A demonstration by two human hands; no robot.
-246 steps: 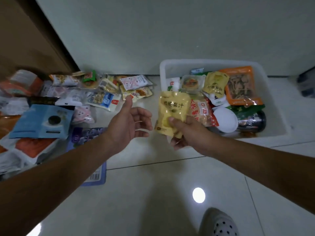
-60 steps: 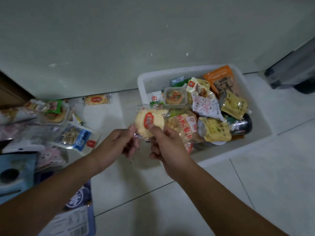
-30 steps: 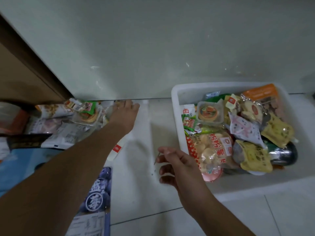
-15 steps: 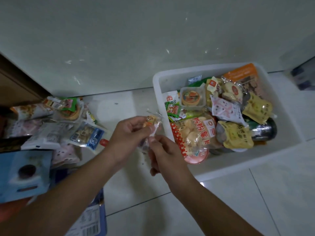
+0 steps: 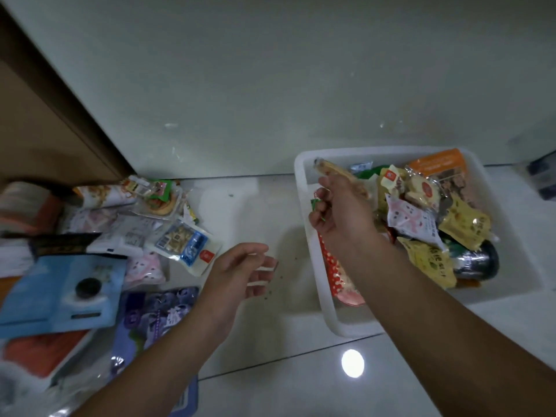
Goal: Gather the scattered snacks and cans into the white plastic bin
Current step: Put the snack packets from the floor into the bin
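Snack packet (image 5: 334, 172) in curled right hand (image 5: 343, 219)

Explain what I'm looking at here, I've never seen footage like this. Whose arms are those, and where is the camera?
There is no machine here: these are a person's two bare arms. The single picture comes from a wide-angle camera worn on the head, looking down at the floor. The right hand pinches a small snack packet above the white plastic bin, which already holds snacks such as an orange packet, a yellow pouch and a dark can. The left hand hovers open and empty over the floor. More snacks lie loose on the floor at the left, among them a blue-and-white packet and a purple bag.
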